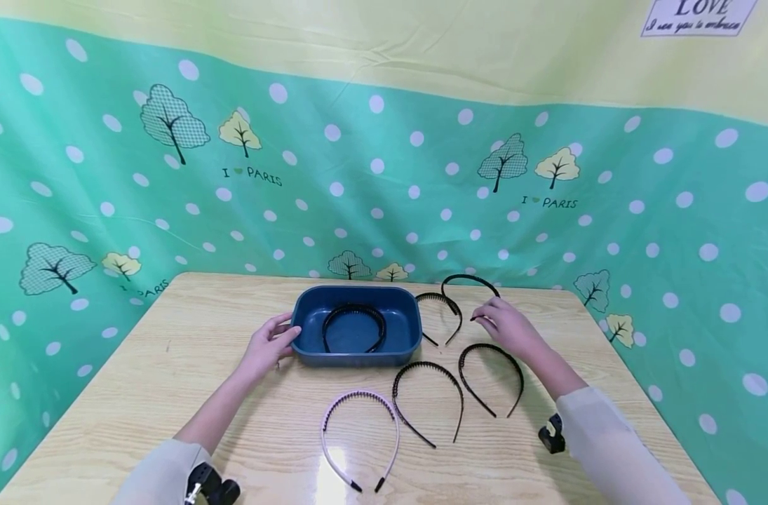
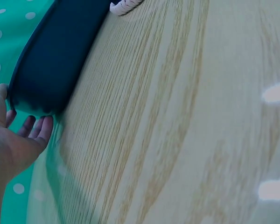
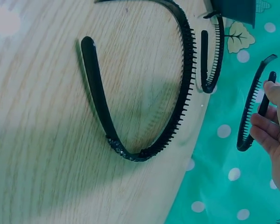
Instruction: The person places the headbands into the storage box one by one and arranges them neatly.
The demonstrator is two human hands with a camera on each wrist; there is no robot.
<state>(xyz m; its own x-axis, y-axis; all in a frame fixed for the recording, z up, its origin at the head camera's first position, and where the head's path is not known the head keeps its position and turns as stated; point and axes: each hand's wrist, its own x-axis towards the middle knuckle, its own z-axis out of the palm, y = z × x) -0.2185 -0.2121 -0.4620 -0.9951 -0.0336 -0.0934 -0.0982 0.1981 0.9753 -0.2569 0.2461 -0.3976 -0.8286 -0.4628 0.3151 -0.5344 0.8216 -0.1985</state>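
Note:
My left hand point(image 1: 270, 342) grips the left end of a dark blue plastic basin point(image 1: 358, 360), thumb at the rim and fingers along its outer side. In the left wrist view the fingertips point(image 2: 45, 128) lie under the basin's end. Inside the basin lies black toothed headband material point(image 1: 353, 306) in an arch. At the back right, my right hand point(image 1: 508, 328) pinches a black toothed headband point(image 1: 466, 277) near one end, its arch pointing away. In the right wrist view this headband point(image 3: 245, 123) shows its comb teeth, held between thumb and fingers.
Right of the basin lies a black headband point(image 1: 459, 319). Nearer lie two more black headbands point(image 1: 427, 363), point(image 1: 492, 346) and a lavender headband point(image 1: 360, 393) with dark tips. A green dotted cloth point(image 1: 415, 231) hangs behind the wooden table point(image 1: 200, 337).

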